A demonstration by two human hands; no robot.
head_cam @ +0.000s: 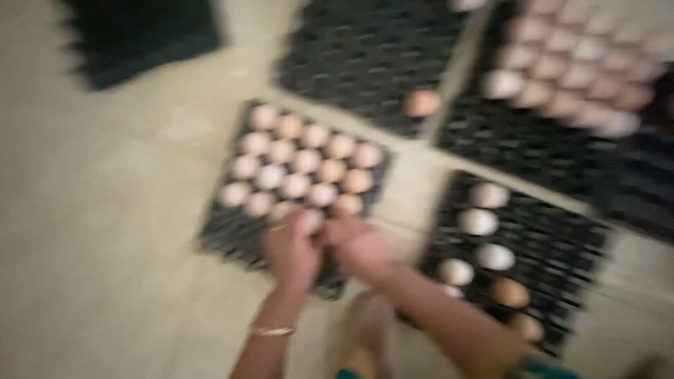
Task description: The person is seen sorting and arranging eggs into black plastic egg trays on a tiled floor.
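Blurred frame, person crouched over the floor (105, 231) with several dark egg trays laid flat on it. Landmark: the middle tray (232, 235), mostly filled with rows of pale and brownish eggs (302, 161). Both hands meet over the near edge of that tray, just past its last filled row. Left hand (291, 253), thin bracelet (272, 330) on the wrist, looks curled around a pale egg (309, 219) at its fingertips; right hand (358, 245) touches the left one, fingers bunched, and I cannot tell whether it holds anything of its own. So the held egg sits directly above the empty cups on the near side of the middle tray, between the two hands. Trays lie flat, cups up, likely so eggs stay seated and don't roll. Right of the middle tray, a second tray (562, 238) carries only a few scattered eggs, white and brown. Beyond the middle tray, a near-empty tray (351, 63) with one brownish egg (421, 103); further right of that, a fuller tray (533, 140) of pinkish eggs. Far left beyond it, a dark empty stack (140, 35). Person's foot (372, 330) shows just near of the middle tray.
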